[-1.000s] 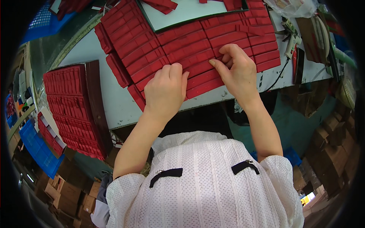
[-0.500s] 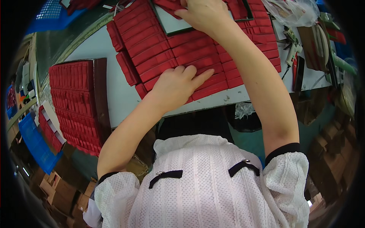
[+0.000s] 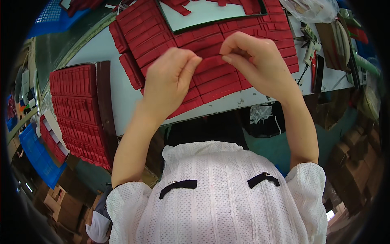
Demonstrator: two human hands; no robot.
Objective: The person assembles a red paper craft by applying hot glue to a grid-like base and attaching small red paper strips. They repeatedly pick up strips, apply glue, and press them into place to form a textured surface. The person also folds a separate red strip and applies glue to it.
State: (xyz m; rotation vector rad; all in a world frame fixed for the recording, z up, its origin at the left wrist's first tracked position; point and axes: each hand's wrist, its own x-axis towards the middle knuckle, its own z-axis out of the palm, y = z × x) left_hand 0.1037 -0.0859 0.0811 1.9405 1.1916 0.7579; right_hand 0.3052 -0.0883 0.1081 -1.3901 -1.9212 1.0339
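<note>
Red strip (image 3: 212,63) points lengthwise between two and three o'clock, left hand (image 3: 168,77) and right hand (image 3: 260,61) each pinched at its ends

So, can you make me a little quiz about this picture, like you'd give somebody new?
1. True or false: the left hand and right hand are both above the red rows.
2. What lies on the table to the right of those rows? a) a teapot; b) a glue-gun-shaped tool; c) a football.
3. How many black tabs show on the front of the white top?

Key: 1 true; 2 b; 3 two.
</note>
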